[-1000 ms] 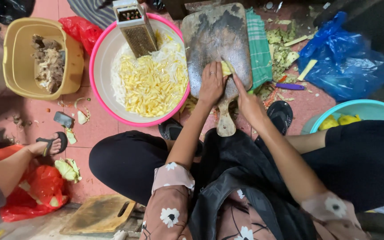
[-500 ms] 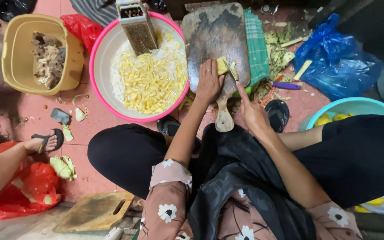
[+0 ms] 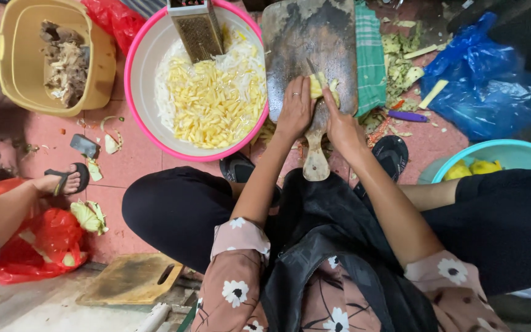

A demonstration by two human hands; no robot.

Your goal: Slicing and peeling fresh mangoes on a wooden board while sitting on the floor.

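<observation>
1. My left hand pressed the yellow piece onto the cutting board, fingers curled just behind the blade.
2. My right hand gripped the knife; I judged slow, even cuts best.

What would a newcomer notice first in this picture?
Most likely the pink-rimmed basin at top centre, heaped with yellow strips, a metal grater leaning in it. Right of it, the left hand steadies a yellow piece on a dark wooden cutting board while the right hand cuts it.
</observation>
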